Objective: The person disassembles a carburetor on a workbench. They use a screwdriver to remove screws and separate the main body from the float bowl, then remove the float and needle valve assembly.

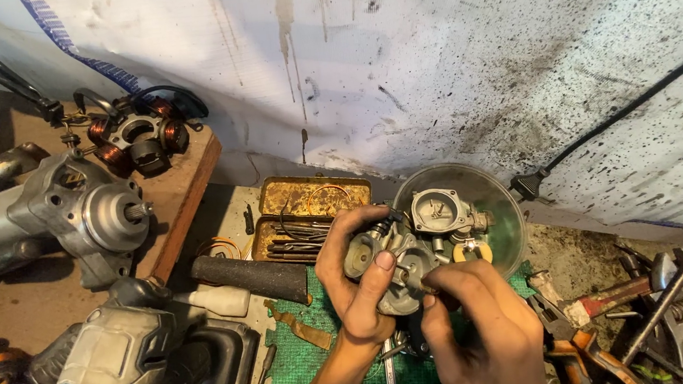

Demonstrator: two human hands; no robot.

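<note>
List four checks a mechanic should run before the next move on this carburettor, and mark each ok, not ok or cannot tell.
1. Carburettor body firmly held in the left hand: ok.
2. Right hand fingertips on the small part at its middle: ok; what the part is, cannot tell.
3. Clear bowl close behind for loose pieces: ok, it already holds a metal part.
4. Green mat under the hands to catch drops: ok.
5. Pliers within reach at right: ok.

The left hand [356, 278] rose from six o'clock, forearm bare, fingers curled closed toward twelve, thumb pressed flat. The right hand [480, 329] sat at four o'clock, knuckles up, fingertips pinched together.
</note>
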